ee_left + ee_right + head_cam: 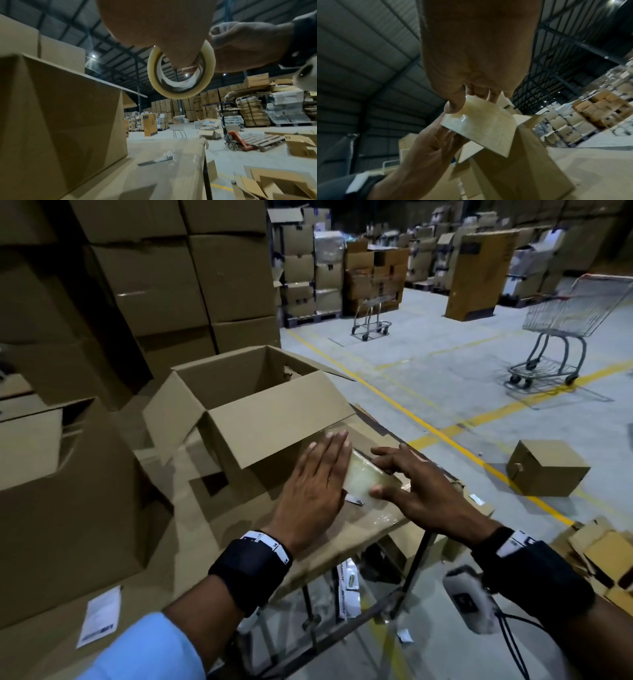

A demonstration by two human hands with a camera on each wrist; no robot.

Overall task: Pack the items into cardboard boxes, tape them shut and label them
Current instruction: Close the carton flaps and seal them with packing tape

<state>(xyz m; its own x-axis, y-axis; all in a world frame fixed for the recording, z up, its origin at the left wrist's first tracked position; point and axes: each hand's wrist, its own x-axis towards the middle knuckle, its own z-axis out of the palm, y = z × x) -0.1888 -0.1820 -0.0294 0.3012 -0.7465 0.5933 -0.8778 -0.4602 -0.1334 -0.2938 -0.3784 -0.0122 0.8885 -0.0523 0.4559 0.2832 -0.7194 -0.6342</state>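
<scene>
both wrists, strapped with black bands, fill the bottom of the head view. higher, at the centre of that view, the right hand (421, 491) holds a roll of clear tape (368, 477), thumb and fingers curled round its rim, above the table (239, 508). the left hand (313, 487) lies flat-fingered against the roll's side, and its wrist view shows the thumb poking through the core (180, 79).

the step in hand looks like the taping stage, probably finding the loose end of the tape. the next move calls for peeling a strip free, and the flaps would have to be folded down first.

the open cardboard box (260, 405) stands just above the hands in the centre of the frame, flaps spread. what little of its inside shows looks bare; the bottom is hidden. a small knife-like tool (155, 161) lies on the table under the roll. a closed small box (548, 470) sits on the floor at right, and a wire trolley (579, 316) stands in the upper right.
</scene>
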